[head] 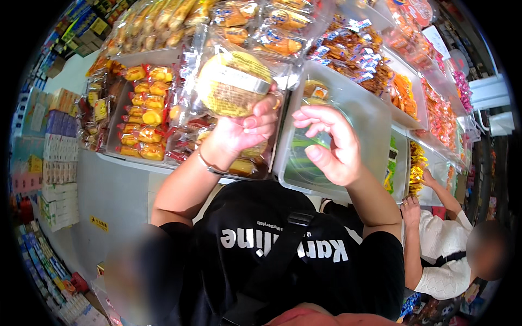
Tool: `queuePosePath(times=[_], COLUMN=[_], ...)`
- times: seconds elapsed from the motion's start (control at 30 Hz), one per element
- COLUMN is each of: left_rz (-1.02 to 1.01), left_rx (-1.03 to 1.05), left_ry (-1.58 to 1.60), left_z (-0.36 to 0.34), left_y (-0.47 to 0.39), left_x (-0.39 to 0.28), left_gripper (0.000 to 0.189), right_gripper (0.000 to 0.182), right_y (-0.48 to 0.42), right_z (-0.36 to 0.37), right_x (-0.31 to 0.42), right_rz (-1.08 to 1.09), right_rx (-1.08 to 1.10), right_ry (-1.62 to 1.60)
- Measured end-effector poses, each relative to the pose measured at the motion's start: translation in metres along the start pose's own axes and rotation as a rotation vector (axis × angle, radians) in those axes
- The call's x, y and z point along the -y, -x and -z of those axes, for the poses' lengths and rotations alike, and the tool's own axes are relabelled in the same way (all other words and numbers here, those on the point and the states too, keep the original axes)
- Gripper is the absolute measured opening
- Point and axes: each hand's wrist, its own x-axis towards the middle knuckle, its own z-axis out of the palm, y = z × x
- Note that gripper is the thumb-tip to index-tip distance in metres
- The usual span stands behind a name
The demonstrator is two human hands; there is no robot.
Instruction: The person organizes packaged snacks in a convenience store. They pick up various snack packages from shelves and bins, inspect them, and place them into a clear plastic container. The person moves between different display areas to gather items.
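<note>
A round, flat yellow cake or bread in clear wrap (234, 85), with a white label band, is held up in my left hand (251, 122). The fingers of that hand are bent around the pack's lower right side. My right hand (332, 142) holds nothing; its fingers are apart and curved above a translucent plastic bin (363, 118). At the far end of this bin lies another round wrapped cake (316, 90). Green shapes and a clear round item show under my right hand, too unclear to name. Below my left hand, more wrapped pastries (244, 165) fill a neighbouring bin.
Small red-and-yellow wrapped cakes (149, 102) fill a bin to the left. Long wrapped breads (163, 24) and brown wrapped snacks (355, 53) lie farther back. At the right, another person in a white top (440, 248) reaches into yellow packets (416, 167). Stacked boxes (61, 142) stand at left.
</note>
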Motion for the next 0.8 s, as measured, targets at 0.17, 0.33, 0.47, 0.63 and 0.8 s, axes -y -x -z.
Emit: queuePosePath(times=[0.17,0.33,0.47,0.63,0.8], left_rz=[0.05,0.058,0.037,-0.588,-0.819], left_rx=[0.08,0.052,0.026,-0.596,-0.524], left_ry=[0.014,0.033,0.007,-1.461,-1.939], left_z=[-0.004,-0.002,-0.003,0.004,0.0], left_y=[0.0,0.001,0.002,-0.002,-0.006], left_x=[0.003,0.003,0.006,-0.002,0.02], left_gripper=[0.024,0.024,0.02,0.029,0.025], right_gripper=[0.035,0.032,0.037,0.065,0.063], right_y=[-0.002,-0.002,-0.001,0.0,-0.002], right_z=[-0.003,-0.004,-0.002,0.004,-0.003], right_x=[-0.006,-0.005,-0.005,-0.015,-0.03], right_rz=[-0.028,-0.053,-0.079,-0.203,-0.286], right_rx=[-0.077,-0.073,-0.046,-0.131,-0.293], right_ry=[-0.056,-0.082,-0.045,-0.213,-0.398])
